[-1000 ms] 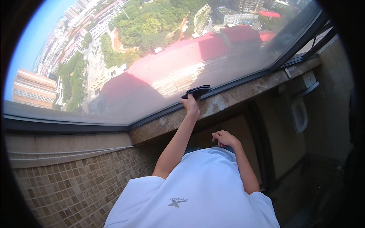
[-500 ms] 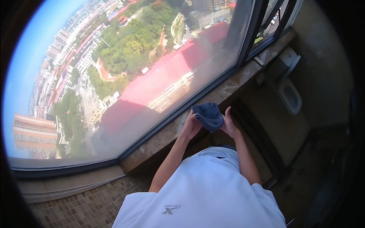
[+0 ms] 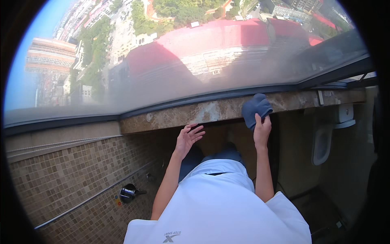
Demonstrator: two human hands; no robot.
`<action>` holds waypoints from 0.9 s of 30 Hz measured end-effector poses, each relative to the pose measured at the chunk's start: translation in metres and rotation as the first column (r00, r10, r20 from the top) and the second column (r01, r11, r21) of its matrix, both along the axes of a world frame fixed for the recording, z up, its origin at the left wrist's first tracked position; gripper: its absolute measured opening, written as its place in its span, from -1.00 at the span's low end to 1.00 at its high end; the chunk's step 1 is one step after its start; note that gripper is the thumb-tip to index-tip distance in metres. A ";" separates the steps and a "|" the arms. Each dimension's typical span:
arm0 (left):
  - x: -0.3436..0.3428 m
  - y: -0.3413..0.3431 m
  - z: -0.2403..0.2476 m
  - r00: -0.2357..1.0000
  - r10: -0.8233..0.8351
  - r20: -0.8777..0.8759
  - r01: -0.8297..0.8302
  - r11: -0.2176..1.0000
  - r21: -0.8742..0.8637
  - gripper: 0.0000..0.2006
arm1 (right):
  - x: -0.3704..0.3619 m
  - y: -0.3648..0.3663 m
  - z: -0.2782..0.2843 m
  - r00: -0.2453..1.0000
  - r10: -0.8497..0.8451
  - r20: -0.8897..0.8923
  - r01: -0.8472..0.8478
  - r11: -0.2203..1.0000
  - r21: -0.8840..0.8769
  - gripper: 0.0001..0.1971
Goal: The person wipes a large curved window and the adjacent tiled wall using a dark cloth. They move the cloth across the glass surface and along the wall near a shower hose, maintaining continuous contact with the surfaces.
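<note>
A folded blue-grey cloth is gripped at its lower right side by my right hand, thumb on top. It hangs over the front edge of the brown marble windowsill; whether it touches the stone I cannot tell. My left hand is off the cloth, to its left and just below the sill's edge. Its palm faces up and inward, fingers apart, with nothing in them. Beyond the sill stands a hazy window pane in a dark frame.
A white toilet stands to the right, under the sill. At the lower left, a mosaic-tiled wall carries a metal rail and a dark shower valve. A white cord runs along the wall's top.
My left hand has let go of the cloth and moved left, opening its fingers. My right hand holds the cloth alone, further right. The view has turned toward the right.
</note>
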State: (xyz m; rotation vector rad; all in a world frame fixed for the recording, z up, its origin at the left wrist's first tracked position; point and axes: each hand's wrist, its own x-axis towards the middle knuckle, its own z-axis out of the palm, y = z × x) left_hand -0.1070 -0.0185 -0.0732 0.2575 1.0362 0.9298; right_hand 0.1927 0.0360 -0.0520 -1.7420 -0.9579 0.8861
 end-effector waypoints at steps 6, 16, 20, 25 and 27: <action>-0.043 -0.052 -0.023 0.995 0.051 -0.082 -0.060 0.992 -0.110 -0.59 | -0.049 0.038 -0.021 0.846 0.169 0.506 -0.218 0.975 0.039 -0.69; -0.167 -0.081 -0.025 0.966 0.030 -0.255 -0.040 0.999 -0.034 -0.70 | -0.311 0.001 -0.090 0.457 0.503 0.734 -0.641 0.758 -0.121 -0.71; -0.235 -0.123 -0.040 0.950 0.064 -0.306 -0.097 0.991 -0.095 -0.68 | -0.429 -0.018 -0.087 0.418 0.560 0.715 -0.760 0.647 -0.063 -0.70; -0.302 -0.159 -0.036 0.937 0.097 -0.336 -0.121 0.991 -0.053 -0.67 | -0.548 -0.031 -0.093 0.348 0.631 0.693 -0.887 0.461 0.026 -0.74; -0.317 -0.169 -0.041 0.940 0.118 -0.319 -0.144 0.988 -0.060 -0.66 | -0.572 -0.037 -0.092 0.339 0.646 0.684 -0.897 0.442 0.027 -0.72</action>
